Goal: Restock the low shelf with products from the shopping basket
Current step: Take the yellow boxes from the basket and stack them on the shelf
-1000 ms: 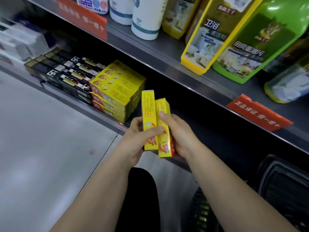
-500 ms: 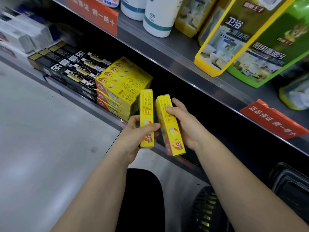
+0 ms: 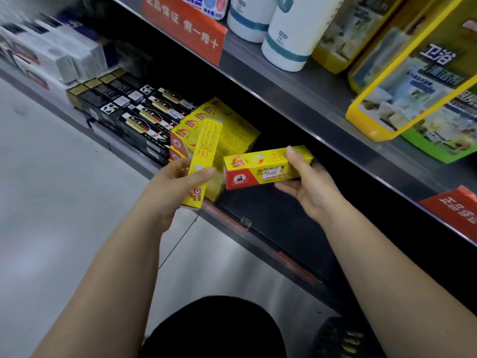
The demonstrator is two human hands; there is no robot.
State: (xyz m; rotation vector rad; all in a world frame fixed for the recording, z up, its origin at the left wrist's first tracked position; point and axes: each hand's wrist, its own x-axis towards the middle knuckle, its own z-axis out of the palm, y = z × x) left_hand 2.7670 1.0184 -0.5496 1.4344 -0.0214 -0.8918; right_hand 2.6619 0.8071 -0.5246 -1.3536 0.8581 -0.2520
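Along the low shelf [image 3: 258,237], black boxes [image 3: 139,117] and a yellow stack [image 3: 233,130] are sitting above grey floor [image 3: 51,202]. The left hand [image 3: 167,184] is gripping a tilted yellow box [image 3: 204,158]; the right hand [image 3: 313,188] is pinching a sideways yellow box [image 3: 260,167] before its dark gap.

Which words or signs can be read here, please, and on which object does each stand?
"正品保证 假一赔十": red tag, top centre.
"正品保", cut off by the picture's edge: second red tag, far right.
"卫浴": yellow-framed bottle.
Too blurred to read: print on the upright yellow box in the left hand, the level yellow box in the right hand, and the black boxes.
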